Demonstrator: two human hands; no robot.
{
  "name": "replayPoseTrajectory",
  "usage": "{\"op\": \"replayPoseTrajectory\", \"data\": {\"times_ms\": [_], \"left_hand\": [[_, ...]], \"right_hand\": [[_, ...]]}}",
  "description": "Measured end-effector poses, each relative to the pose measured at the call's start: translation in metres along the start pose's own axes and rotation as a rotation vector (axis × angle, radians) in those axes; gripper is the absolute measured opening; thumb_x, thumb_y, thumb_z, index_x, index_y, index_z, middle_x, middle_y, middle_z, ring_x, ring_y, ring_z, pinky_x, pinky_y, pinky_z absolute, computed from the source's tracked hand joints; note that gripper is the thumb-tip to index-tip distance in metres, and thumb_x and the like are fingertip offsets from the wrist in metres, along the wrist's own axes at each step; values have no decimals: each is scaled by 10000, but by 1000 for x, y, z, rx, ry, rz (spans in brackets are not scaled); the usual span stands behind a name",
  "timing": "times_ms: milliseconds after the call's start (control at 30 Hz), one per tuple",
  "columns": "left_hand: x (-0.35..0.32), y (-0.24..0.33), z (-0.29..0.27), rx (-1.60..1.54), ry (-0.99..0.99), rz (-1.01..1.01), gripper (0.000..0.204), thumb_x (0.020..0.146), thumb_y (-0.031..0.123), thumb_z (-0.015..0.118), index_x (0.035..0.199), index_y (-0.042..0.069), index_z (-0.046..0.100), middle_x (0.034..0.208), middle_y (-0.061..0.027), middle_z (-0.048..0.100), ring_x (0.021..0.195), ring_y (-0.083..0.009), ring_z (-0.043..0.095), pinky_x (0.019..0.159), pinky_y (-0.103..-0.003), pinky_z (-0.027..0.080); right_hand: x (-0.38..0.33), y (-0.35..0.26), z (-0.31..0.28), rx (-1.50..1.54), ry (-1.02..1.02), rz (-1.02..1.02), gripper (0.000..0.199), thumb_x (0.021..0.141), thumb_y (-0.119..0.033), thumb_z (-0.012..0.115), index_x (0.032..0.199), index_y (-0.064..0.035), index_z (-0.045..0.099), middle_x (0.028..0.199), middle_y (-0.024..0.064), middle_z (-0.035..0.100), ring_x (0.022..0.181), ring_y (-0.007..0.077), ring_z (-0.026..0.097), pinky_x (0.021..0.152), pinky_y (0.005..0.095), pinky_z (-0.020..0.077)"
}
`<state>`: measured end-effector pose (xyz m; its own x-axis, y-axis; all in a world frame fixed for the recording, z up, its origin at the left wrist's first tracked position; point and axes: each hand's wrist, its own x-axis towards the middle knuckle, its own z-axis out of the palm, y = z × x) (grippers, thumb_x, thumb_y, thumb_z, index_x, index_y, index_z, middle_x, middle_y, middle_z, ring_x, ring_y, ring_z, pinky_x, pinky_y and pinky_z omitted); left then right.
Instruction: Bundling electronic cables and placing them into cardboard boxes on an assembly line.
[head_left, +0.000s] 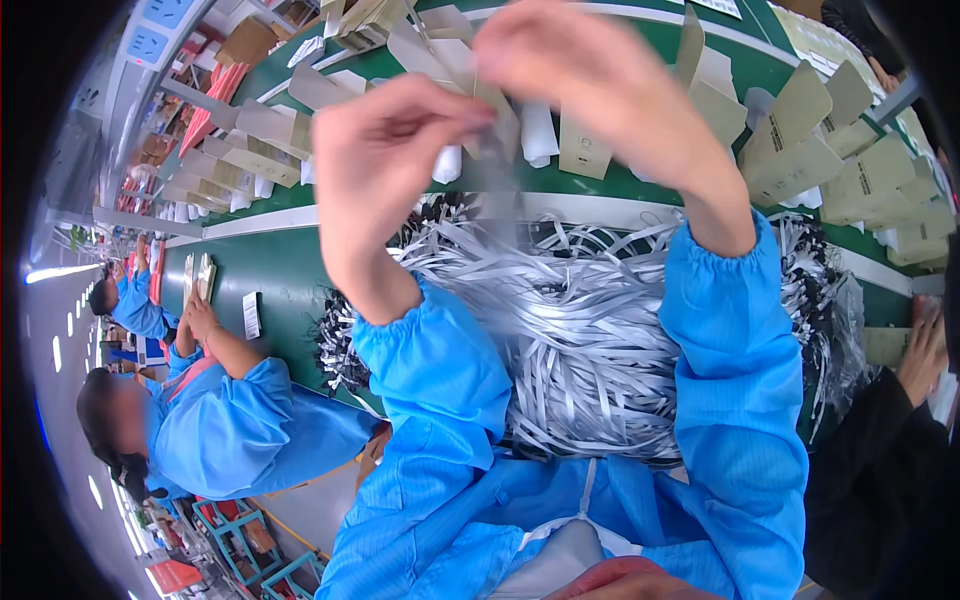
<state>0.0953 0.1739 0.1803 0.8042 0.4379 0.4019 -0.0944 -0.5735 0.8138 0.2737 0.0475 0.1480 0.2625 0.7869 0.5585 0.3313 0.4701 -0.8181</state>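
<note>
My left hand (pixel 370 165) is raised above the table, thumb and forefinger pinched together. From its fingertips hangs a grey strap (pixel 497 195), smeared by motion. My right hand (pixel 570 60) reaches out at the top, blurred, near the open cardboard boxes; its fingers are too smeared to show whether they grip anything. Below both hands lies a large heap of flat silver-grey straps (pixel 590 320) with black ends. Beige open boxes (pixel 585 145) with raised flaps stand in a row just beyond, white rolled pieces (pixel 538 135) showing among them.
More open boxes (pixel 790 140) line the green conveyor at the right, others (pixel 250 150) at the left. A co-worker in blue (pixel 230 420) handles a flat piece at the left bench. At the right edge shows another person's hand (pixel 922 355). A white label sheet (pixel 251 315) lies on the bench.
</note>
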Motion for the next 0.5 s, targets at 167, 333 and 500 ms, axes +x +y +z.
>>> {"op": "replayPoseTrajectory", "data": {"times_ms": [167, 333, 500], "left_hand": [[-4, 16, 1, -37, 175, 66, 83, 864, -132, 680, 930, -95, 712, 910, -119, 754, 859, -147, 725, 776, -246, 584], [-5, 13, -12, 47, 208, -27, 124, 863, -91, 711, 986, -79, 715, 923, -109, 752, 874, -144, 724, 795, -249, 575], [-17, 3, -21, 255, 135, -184, 379, 935, 114, 715, 1267, -25, 598, 1093, -131, 717, 1034, -173, 679, 886, -311, 538]], "right_hand": [[0, 14, 18, -163, -831, 237, 406, 929, -373, 714, 1041, 17, 720, 819, 86, 719, 746, 173, 681, 640, 315, 520], [-4, 32, 15, -24, -873, 456, 294, 947, -250, 666, 958, 38, 723, 847, 108, 736, 733, 200, 684, 631, 336, 517], [-1, 7, 15, 35, -336, 76, 265, 1026, -226, 567, 950, -8, 698, 720, -10, 603, 541, 102, 463, 489, 290, 351]]}}
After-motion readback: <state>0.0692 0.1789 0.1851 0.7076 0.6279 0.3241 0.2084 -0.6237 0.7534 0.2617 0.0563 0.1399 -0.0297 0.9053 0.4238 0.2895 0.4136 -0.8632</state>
